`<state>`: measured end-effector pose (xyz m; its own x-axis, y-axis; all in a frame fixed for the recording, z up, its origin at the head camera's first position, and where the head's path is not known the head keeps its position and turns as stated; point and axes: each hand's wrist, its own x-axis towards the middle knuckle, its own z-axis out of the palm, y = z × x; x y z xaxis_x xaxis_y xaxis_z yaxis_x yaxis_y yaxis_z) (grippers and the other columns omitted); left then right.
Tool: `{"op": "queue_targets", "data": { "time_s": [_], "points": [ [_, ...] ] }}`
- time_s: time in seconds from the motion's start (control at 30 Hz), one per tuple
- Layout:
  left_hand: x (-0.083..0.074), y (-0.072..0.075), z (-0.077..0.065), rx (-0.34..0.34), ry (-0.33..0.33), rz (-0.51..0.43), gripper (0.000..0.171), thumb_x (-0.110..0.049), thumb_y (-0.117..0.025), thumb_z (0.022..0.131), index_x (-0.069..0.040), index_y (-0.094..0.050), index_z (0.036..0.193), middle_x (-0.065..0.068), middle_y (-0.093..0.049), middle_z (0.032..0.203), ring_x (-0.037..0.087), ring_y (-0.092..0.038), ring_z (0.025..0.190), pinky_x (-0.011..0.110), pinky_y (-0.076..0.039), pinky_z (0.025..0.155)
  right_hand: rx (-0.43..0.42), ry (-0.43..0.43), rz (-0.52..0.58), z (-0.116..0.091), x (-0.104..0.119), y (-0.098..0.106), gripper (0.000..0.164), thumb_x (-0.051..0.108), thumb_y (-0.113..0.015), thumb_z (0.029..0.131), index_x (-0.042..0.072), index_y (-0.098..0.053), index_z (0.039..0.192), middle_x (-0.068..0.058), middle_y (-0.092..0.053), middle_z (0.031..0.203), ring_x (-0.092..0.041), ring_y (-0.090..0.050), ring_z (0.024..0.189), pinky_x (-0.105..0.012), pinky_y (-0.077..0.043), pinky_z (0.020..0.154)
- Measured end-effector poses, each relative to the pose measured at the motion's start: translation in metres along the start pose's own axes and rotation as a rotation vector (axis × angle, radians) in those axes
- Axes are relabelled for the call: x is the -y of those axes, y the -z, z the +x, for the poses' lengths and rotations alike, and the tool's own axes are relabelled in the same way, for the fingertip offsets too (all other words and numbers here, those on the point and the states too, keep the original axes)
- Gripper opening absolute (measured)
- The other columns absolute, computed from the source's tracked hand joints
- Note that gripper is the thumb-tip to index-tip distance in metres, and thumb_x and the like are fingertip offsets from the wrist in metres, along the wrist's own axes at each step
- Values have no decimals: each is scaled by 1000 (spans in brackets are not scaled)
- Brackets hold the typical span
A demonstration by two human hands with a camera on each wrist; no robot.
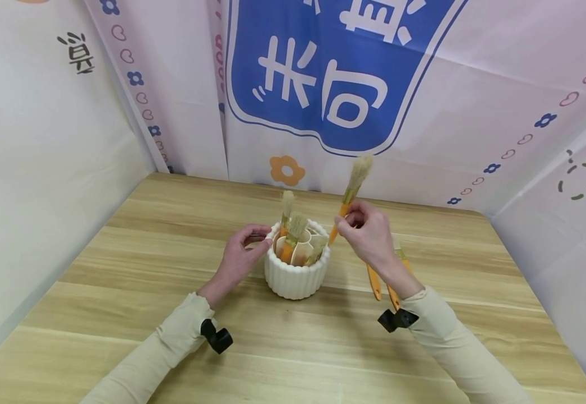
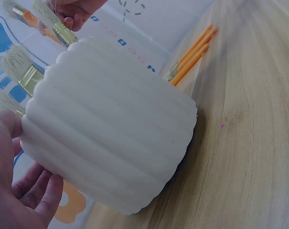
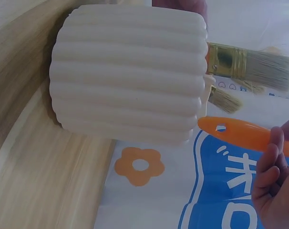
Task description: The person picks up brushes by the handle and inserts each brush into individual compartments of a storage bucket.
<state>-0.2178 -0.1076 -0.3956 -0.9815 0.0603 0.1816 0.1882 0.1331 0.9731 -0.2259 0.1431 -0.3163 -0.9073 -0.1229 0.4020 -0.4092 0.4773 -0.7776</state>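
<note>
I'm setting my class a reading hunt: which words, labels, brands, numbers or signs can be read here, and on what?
"可", sideways, on the blue panel.
A second character there, perhaps "未"; others cut off.
Dark character on the left wall: unclear.
Red lettering on the strip beside the blue panel: too small.
Dark mark on one brush: too blurred.
White pot: none visible.

free foreground tabletop [image 1: 282, 359], brushes [image 1: 297, 226] obstructing holder [image 1: 294, 282]

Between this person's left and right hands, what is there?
The white ribbed holder, with three brushes standing in it, lies between the left hand and the right hand, which grips another brush; the head view shows this.
</note>
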Motion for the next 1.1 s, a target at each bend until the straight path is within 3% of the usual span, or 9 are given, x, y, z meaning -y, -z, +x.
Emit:
{"op": "queue_targets", "data": {
  "time_s": [0.2, 0.4, 0.6, 1.1],
  "points": [
    [1, 0, -1, -3, -4, 2, 28, -10, -62, 88, 1, -59, 114, 19, -59, 118, 14, -57, 100, 16, -51, 75, 64, 15, 26, -3, -2, -8, 7, 7, -63, 80, 2, -63, 85, -4, -60, 60, -8, -50, 52, -20, -41, 48],
    [0, 0, -1, -7, -3, 2, 28, -10, -62, 88, 1, -59, 114, 18, -59, 118, 17, -56, 101, 15, -51, 75, 163, 10, -64, -8, -11, -17, 12, 8, -62, 82, -1, -63, 89, -8, -65, 64, -10, -52, 55, -20, -43, 51],
    [0, 1, -1, -6, -1, 4, 29, -10, -62, 88, 0, -59, 115, 18, -59, 118, 21, -57, 104, 16, -51, 75, 246, -11, -167, -12, -17, -22, 16, 4, -60, 76, -1, -62, 91, -5, -66, 66, -10, -51, 57, -21, -43, 53],
    [0, 0, -1, -8, 1, -1, 29, -11, -61, 89, 0, -59, 115, 18, -59, 119, 18, -56, 103, 16, -51, 75, 303, 9, -238, -15, -22, -24, 24, 6, -60, 75, -4, -64, 97, -2, -58, 62, -7, -47, 55, -22, -46, 61]
  ]
}}
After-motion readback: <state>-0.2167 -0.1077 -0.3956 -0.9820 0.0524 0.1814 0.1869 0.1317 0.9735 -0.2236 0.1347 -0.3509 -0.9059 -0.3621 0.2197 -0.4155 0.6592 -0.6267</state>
